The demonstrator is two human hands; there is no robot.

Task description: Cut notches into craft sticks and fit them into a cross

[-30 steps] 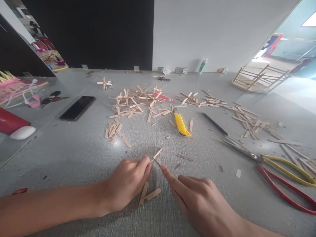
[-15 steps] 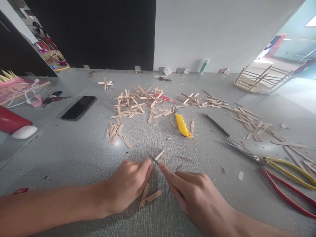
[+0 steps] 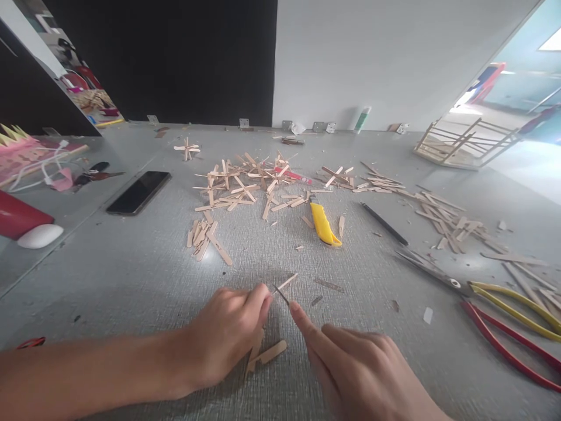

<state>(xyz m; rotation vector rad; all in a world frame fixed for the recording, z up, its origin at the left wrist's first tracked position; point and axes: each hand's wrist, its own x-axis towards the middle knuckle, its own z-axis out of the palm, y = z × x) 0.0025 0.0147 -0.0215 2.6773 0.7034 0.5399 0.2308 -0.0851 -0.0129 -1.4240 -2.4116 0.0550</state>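
My left hand (image 3: 236,327) is closed round a small wooden stick (image 3: 288,282), whose end sticks out to the upper right. Across from it, my right hand (image 3: 346,356) grips a thin dark blade (image 3: 281,293), with the index finger stretched along it and the tip close to the stick. The blade's rear part is hidden by the hand. Between the hands, nearer to me, cut wooden pieces (image 3: 272,351) lie on the grey table, partly under my left hand. A yellow cutter (image 3: 323,222) rests farther off.
Beyond the hands are a stick heap (image 3: 245,181) and a small pile (image 3: 202,237). A black phone (image 3: 138,193) lies left. To the right are a black pen (image 3: 385,224), large scissors (image 3: 456,283), loose sticks (image 3: 456,219) and a stick frame (image 3: 456,143).
My right hand has moved down and slightly right with the blade, away from my left hand. The stick's visible end has shifted a little right and lower.
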